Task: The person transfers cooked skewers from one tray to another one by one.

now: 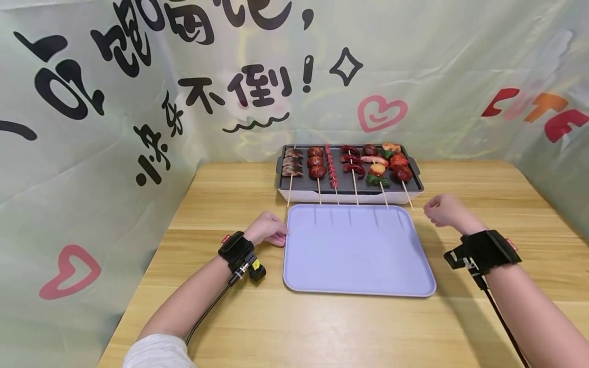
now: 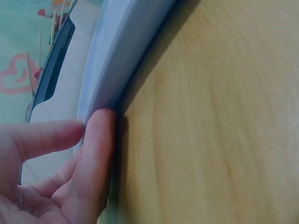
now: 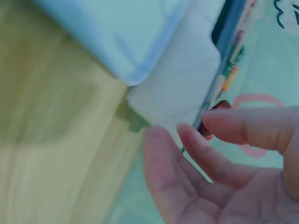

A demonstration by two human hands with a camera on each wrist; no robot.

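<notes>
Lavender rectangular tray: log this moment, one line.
left hand: pinches tray rim; right hand: empty; grey-and-white rectangular grill: behind tray, bears food skewers

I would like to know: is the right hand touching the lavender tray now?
Apart. The head view shows bare wooden table between the right hand and the right edge of the lavender tray.

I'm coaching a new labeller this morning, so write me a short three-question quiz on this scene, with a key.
1. True or false: the left hand pinches the lavender tray at its left edge.
2. How many skewers lie on the tabletop grill?
3. Choose one. The right hand holds:
a) a skewer
b) the tray's rim
c) nothing

Key:
1. True.
2. Six.
3. c
</notes>
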